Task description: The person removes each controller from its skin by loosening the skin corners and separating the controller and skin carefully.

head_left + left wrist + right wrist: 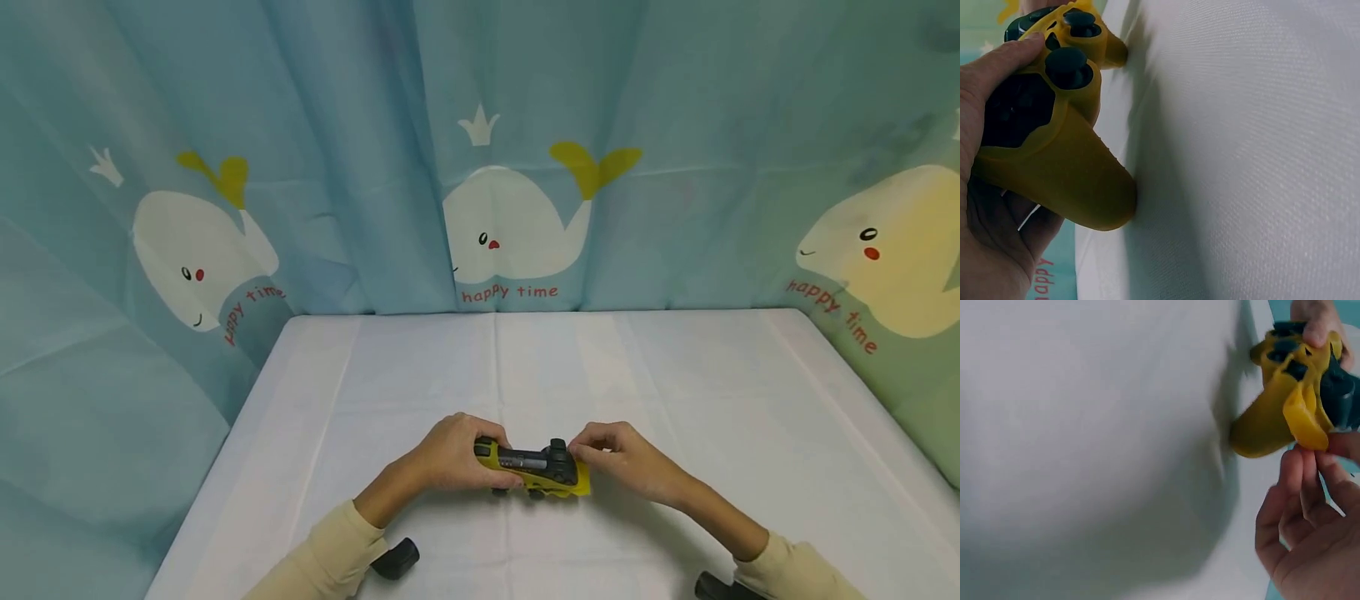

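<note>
A black game controller (528, 460) in a yellow rubbery sleeve (1264, 422) is held on edge just over the white table. My left hand (459, 454) grips one end of it, with the thumb on the face near a thumbstick (1067, 67) in the left wrist view. At the other end, my right hand (633, 462) pinches a loose flap (1304, 419) of the sleeve between thumb and fingertips. That flap is pulled away from the controller's body, and black casing shows beside it in the right wrist view. My left fingers behind the controller are partly hidden.
A white cloth covers the table (675, 375). Blue-green curtains (360, 167) printed with whales hang behind and at both sides. Black wrist-worn devices show at the left sleeve (333, 550) and the right sleeve (795, 571).
</note>
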### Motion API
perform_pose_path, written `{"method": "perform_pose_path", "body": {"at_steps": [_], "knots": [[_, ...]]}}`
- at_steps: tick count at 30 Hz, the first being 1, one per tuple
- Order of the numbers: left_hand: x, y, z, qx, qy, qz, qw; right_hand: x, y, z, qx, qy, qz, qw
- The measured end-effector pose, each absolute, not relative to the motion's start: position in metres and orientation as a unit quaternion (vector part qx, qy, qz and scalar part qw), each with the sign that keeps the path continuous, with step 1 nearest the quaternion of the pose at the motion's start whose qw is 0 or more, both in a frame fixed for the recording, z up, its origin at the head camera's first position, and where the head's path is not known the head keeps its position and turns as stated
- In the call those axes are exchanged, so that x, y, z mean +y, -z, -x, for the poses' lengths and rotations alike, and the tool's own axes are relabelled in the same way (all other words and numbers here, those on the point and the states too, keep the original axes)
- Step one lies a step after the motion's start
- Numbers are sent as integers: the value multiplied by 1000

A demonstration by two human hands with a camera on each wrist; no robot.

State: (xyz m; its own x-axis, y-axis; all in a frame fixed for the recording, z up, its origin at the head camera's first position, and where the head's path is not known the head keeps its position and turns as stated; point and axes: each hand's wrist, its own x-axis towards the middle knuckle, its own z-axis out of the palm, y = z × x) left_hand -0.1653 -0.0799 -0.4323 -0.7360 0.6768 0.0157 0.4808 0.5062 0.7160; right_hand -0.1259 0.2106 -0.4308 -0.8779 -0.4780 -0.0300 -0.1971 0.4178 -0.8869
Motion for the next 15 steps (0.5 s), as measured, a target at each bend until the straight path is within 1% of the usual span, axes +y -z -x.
{"method": "perform_pose_path", "body": {"at_steps": [4,8,11,15], "knots": [[-80,433,163,856,-366,-342,131,205,427,131,835,491,191,158],[-80,433,161,854,-364,-351,120,200,429,129,841,489,150,177],[-81,435,160,853,-360,-360,112,196,436,125,850,487,119,164],[-82,436,160,851,-365,-362,107,191,444,120,869,473,73,122]]}}
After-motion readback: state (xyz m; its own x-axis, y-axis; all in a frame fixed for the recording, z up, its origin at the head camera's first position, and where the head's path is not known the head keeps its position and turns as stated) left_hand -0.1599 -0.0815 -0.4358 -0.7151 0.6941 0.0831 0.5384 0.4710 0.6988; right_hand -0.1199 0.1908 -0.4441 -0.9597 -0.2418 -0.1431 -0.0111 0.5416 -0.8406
